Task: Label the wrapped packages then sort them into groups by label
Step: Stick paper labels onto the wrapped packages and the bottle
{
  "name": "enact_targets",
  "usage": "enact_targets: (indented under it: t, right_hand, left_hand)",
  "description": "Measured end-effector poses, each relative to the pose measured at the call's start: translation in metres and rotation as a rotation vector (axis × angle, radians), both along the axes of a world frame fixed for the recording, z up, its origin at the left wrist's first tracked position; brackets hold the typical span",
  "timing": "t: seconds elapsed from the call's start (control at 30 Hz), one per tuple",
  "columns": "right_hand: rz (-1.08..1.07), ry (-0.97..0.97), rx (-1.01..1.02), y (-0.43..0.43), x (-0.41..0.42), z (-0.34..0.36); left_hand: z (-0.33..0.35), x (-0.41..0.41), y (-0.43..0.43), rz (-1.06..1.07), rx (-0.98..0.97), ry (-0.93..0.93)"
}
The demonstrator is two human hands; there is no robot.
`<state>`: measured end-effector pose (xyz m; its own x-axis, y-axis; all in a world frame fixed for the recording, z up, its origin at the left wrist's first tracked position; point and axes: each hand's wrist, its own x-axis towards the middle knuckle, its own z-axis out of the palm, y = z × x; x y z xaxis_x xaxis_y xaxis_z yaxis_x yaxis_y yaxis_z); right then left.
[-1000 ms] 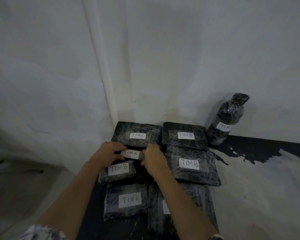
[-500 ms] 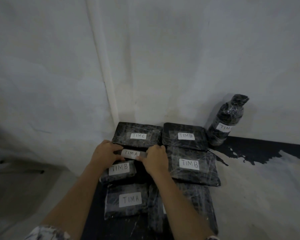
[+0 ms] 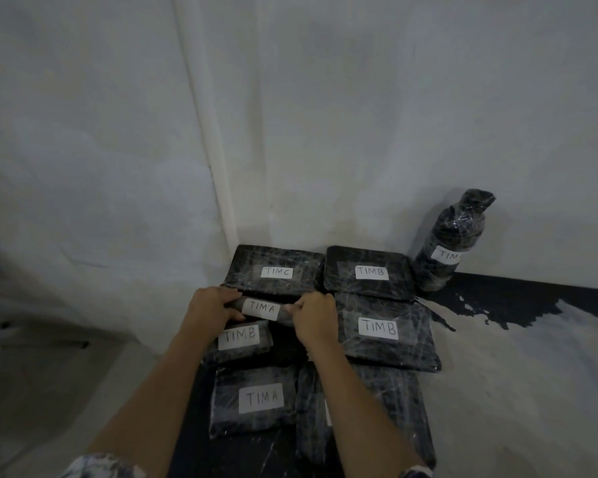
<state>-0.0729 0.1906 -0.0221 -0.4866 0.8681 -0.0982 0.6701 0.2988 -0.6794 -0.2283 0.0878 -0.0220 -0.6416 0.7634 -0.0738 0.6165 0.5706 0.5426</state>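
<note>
- Both hands made the grip on one small wrapped roll [image 3: 260, 309] labelled TIM A: my left hand [image 3: 210, 307] clenched around its left end, my right hand [image 3: 314, 319] clenched around its right end, with the white label showing between them.
- Largest after that was the flat package [image 3: 387, 331] marked TIM B, lying just right of my right hand on the floor [image 3: 515, 391].
- Nearest me, a big dark package [image 3: 390, 408] lay partly under my right forearm; I could not read its label.
- Against the wall [image 3: 325, 115] sat two flat packages side by side: the TIM C package [image 3: 276, 270] on the left, the far TIM B package [image 3: 372, 272] on the right.
- Below my left hand lay a TIM A package [image 3: 256, 400], near my left forearm.
- Upright by the wall to the right stood a wrapped bottle [image 3: 451, 239]; its label read TIM, the last letter turned out of sight.
- Smallest was a TIM B parcel [image 3: 244, 339], just beneath the held roll.
</note>
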Motion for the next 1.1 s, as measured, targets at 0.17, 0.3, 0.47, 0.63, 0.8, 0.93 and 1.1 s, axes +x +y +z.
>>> enact_targets:
  t: [0.17, 0.3, 0.47, 0.63, 0.8, 0.93, 1.1]
  right_hand:
    - [-0.011, -0.045, 0.037, -0.001, -0.005, -0.001]
    - [0.032, -0.021, 0.023, -0.002, 0.0, -0.003]
    - [0.203, -0.094, 0.055, -0.001, 0.006, -0.002]
    - [0.31, -0.286, 0.136, -0.004, 0.001, 0.008]
    - [0.365, -0.388, 0.198, -0.006, 0.006, 0.008]
    - [0.331, -0.426, 0.331, -0.017, 0.008, 0.007]
    - [0.301, -0.437, 0.351, -0.02, 0.01, 0.009]
  left_hand:
    - [-0.001, 0.004, -0.002, -0.004, -0.004, 0.036]
    - [-0.003, 0.004, -0.003, -0.008, -0.02, 0.079]
    - [-0.003, 0.004, -0.001, -0.009, -0.045, 0.083]
    - [-0.002, 0.006, 0.002, -0.027, -0.09, 0.096]
    - [-0.003, 0.011, 0.004, -0.017, -0.088, 0.112]
    - [-0.004, 0.012, 0.003, -0.006, -0.105, 0.121]
    - [-0.003, 0.011, 0.001, 0.01, -0.175, 0.187]
